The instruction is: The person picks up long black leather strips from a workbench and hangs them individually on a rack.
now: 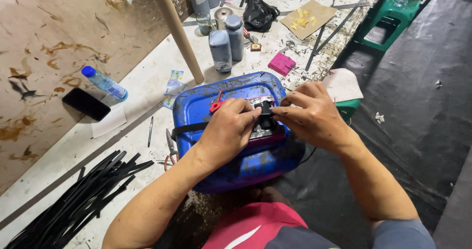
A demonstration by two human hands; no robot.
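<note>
both hands, left and right, pinching a small black clip on a black strap atop the blue plastic drum at the bench's edge; best kept square, strap flat.

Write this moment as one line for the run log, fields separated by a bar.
left hand: pinching black strap | right hand: on black clip | support: blue drum | nearby: pliers, black strips

A stained white workbench carried a blue canister, a water bottle, a black phone, grey bottles and black strips.
</note>
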